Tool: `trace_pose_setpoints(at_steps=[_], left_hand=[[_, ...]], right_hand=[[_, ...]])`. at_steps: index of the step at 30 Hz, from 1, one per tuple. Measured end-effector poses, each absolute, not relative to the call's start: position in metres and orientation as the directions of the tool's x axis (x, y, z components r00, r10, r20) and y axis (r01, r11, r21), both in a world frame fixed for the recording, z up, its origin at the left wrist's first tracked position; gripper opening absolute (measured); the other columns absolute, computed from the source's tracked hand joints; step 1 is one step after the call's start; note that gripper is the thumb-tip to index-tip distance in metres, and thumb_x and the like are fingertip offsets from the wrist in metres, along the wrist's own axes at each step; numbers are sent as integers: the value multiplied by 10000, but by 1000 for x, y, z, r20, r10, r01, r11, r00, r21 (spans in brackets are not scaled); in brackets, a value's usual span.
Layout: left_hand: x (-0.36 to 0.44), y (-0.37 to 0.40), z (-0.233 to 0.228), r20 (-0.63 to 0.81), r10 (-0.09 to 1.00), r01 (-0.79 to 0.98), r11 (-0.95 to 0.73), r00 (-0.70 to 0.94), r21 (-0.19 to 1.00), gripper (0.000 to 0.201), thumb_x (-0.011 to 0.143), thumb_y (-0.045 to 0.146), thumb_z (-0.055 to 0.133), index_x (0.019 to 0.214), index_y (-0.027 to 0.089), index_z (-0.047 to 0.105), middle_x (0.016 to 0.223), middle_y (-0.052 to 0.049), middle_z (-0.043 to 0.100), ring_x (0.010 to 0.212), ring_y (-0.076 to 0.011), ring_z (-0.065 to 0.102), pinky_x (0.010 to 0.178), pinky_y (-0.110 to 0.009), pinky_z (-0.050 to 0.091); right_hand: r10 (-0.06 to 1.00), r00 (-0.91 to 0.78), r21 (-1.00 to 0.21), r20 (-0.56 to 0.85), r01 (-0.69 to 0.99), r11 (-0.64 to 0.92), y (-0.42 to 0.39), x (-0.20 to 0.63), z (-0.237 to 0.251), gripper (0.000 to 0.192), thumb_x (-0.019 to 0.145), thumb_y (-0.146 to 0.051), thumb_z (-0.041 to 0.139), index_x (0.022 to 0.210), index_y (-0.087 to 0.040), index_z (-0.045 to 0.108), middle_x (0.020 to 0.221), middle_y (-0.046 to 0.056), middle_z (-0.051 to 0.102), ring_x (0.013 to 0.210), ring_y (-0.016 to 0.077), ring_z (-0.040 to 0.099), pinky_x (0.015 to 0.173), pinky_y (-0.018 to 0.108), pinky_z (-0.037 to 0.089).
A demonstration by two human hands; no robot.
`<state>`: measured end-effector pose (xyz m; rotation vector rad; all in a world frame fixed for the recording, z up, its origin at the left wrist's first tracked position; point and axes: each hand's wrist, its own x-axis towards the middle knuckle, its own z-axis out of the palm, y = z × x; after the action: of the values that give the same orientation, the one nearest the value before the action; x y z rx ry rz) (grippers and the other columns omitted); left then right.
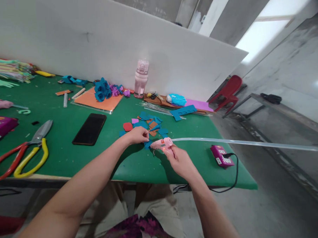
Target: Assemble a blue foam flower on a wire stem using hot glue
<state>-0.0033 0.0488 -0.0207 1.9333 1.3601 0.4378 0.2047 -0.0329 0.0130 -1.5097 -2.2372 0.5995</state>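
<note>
In my right hand [179, 161] is a pink hot glue gun [160, 144], gripped by its handle, with a long clear glue stick [236, 142] running out of its back to the right. Its nozzle points left at a small blue piece [148, 145] beside my left hand [138, 134]. The fingers of that hand are pinched together at the blue piece; how they hold it is partly hidden. Just beyond lie cut pieces in blue, brown, red and pink, among them a red piece [127, 126] and a brown piece [153, 125].
A black phone [89, 129] and large scissors [31, 147] lie to the left on the green table [79, 159]. A pink bottle [141, 78] and blue paper flowers [102, 90] stand toward the back. At right, a purple power socket box [221, 156] has a black cable [237, 170] plugged in.
</note>
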Motion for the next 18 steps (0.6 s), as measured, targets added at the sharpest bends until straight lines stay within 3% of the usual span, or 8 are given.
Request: trace_pose_setpoints(at_steps=[18], left_hand=[[-3, 48, -20, -123, 908, 661, -193, 400, 725, 93, 608, 217, 551, 599, 143, 606, 501, 24, 546, 499, -93, 484, 478, -186, 319]], right_hand=[[939, -341, -524, 52, 791, 316, -31, 207, 16, 364, 864, -399, 341, 1030, -159, 557, 884, 96, 650, 720, 182, 589, 605, 237, 381]])
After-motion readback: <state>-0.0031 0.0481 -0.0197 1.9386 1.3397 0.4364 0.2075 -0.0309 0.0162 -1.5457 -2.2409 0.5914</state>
